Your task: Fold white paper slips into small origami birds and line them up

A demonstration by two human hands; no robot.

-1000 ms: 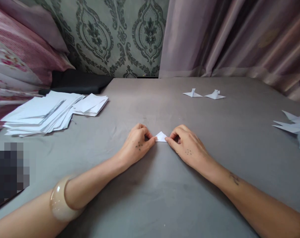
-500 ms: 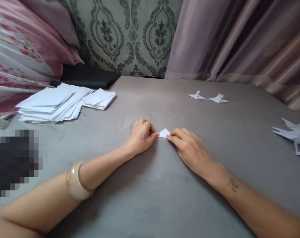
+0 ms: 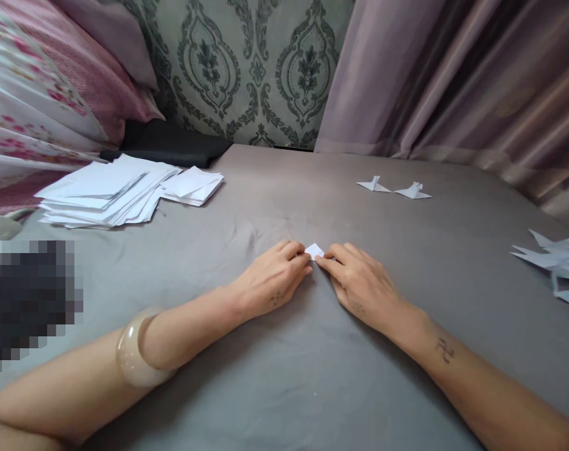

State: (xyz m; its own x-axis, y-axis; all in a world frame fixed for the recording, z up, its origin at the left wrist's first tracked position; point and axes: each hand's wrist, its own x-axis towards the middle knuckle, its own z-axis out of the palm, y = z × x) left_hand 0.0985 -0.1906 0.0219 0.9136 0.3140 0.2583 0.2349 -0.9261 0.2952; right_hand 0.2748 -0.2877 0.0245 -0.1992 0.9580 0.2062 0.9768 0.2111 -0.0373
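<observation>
A small folded piece of white paper [image 3: 314,250] lies on the grey cloth surface, its point facing away from me. From the left, my left hand [image 3: 279,270] touches it with bent fingers at its left corner, the palm turned down. My right hand [image 3: 360,275] pinches its right corner between thumb and fingers. Fingertips cover both side corners of the paper.
Stacked white paper sheets [image 3: 101,194] lie at the left, beside a smaller stack [image 3: 195,186]. Two folded paper birds [image 3: 413,190] stand at the back right. More folded paper pieces [image 3: 554,257] are heaped at the right edge. A black cloth [image 3: 172,143] lies behind the stacks.
My left hand has turned more palm-down, and its fingers have shifted right over the paper's left side. My right hand has stayed at the right corner. The view has shifted slightly.
</observation>
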